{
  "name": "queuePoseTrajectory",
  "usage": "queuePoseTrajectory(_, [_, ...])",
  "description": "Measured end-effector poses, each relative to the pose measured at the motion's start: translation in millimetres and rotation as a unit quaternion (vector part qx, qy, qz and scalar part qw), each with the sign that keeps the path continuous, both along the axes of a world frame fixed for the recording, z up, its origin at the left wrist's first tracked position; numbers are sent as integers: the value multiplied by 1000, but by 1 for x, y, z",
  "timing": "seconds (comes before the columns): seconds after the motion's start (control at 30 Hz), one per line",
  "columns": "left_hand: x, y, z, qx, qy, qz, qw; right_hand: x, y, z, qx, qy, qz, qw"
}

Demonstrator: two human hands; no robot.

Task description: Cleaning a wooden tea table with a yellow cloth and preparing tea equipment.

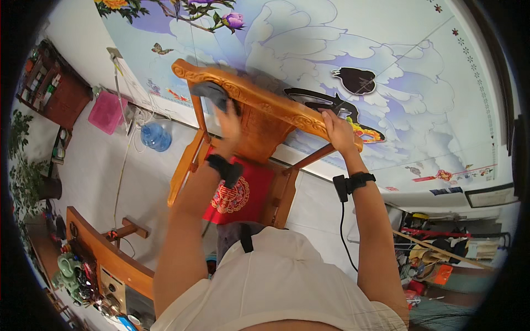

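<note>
Wooden chair (259,118), L hand (227,122) w/ dark cloth (211,92), R hand (338,131) on top rail.

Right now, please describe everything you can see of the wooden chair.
The wooden chair is orange-brown, glossy, with a carved top rail, a solid back panel and armrests. A red cushion with a round gold pattern lies on its seat. It stands upright on the pale floor before a painted wall. The left hand presses a dark cloth on the top rail; the right hand grips the rail.
</note>
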State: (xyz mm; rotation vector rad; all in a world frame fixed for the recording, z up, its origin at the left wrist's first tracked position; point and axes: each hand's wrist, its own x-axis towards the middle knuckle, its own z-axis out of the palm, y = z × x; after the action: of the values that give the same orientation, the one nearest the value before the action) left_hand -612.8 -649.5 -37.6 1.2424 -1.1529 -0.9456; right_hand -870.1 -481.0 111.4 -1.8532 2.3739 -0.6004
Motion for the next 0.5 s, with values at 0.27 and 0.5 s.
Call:
queuePoseTrajectory(0.27, [-38, 73, -36, -75, 62, -44, 994, 3, 1, -3, 18, 15, -7, 1000])
queuePoseTrajectory(0.5, [-67, 161, -36, -65, -126, -122, 982, 4, -5, -7, 20, 42, -6, 999])
